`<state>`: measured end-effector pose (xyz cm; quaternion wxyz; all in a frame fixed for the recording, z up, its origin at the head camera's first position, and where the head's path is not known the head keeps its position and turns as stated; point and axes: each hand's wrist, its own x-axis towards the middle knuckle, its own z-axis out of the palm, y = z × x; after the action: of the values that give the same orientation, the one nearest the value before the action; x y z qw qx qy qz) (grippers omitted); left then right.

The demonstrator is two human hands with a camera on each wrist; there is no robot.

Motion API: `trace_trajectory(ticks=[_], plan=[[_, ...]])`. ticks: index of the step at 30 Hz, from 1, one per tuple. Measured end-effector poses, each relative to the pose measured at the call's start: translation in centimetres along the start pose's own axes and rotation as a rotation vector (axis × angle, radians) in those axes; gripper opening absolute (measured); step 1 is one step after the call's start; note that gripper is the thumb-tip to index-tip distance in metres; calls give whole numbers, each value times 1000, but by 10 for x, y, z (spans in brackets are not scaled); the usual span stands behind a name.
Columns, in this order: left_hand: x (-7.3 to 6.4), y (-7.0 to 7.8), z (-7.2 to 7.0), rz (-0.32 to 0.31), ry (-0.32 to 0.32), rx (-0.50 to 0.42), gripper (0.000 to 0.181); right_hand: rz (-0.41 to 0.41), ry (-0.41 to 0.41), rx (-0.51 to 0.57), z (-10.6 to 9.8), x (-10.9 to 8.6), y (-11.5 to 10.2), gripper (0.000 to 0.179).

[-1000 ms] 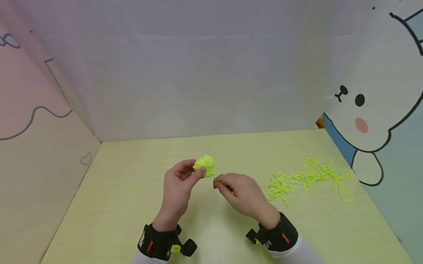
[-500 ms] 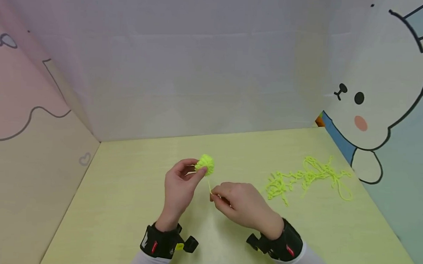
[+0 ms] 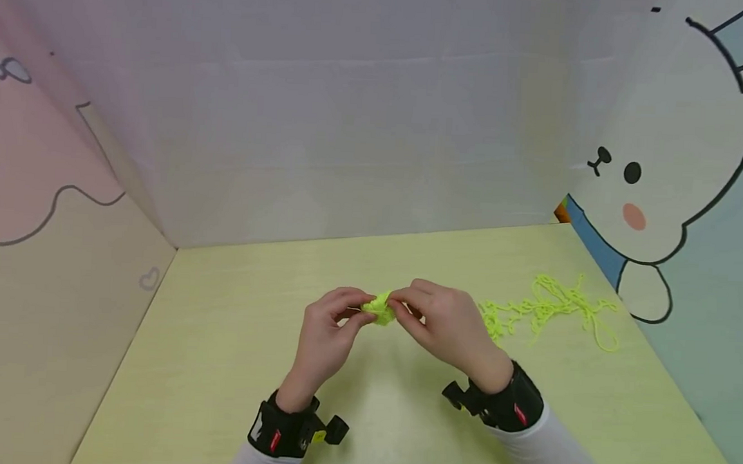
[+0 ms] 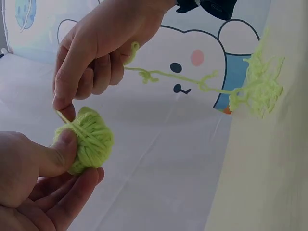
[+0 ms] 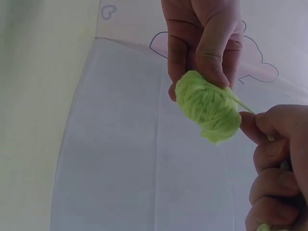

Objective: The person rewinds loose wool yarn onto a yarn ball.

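A small ball of neon yellow-green yarn [image 4: 94, 144] is held up between the thumb and fingers of my left hand [image 3: 330, 327]. Strands wrap around its middle. My right hand [image 3: 445, 322] pinches the yarn strand [image 5: 243, 105] close beside the ball, between thumb and index finger. Its other fingers curl in, with more yarn showing below them in the right wrist view. From that hand the strand trails off, as the left wrist view shows, to a loose tangle of the same yarn [image 3: 551, 305] on the table's right side.
The pale yellow table [image 3: 216, 377] spreads under both hands. A plain whitish sheet [image 3: 350, 141] closes off the back. Panels with cartoon drawings stand at the left [image 3: 51, 301] and right [image 3: 711, 288].
My right hand first dropped below the ball with the strand drawn out, then rose to the ball's right side. The left hand has shifted slightly right and turned the ball.
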<state>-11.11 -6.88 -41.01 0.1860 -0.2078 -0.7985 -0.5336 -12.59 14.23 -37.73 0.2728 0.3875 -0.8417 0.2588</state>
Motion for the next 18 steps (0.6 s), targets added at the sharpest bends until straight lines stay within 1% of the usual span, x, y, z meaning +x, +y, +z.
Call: trace_trajectory(ticks=[4,6,8,11,14,16,18], plan=[[0,1,-2,13,-41,7,24,-11,18,7,0,4,3,8],[-1,1,-3,22,-59,-3,25,-8,9,28,1,5,5,8],[-1,3,-5,35,-79,-18,25,5,-13,71,1,6,8,8],[-1,4,-9,62,-114,-43,25,38,-71,181,2,7,14,9],[-1,6,-12,80,-147,-97,24,101,-145,328,3,8,21,12],[0,7,-14,72,-154,-142,24,154,-197,426,5,7,24,15],[0,7,-15,44,-148,-203,25,208,-233,496,9,6,25,16]])
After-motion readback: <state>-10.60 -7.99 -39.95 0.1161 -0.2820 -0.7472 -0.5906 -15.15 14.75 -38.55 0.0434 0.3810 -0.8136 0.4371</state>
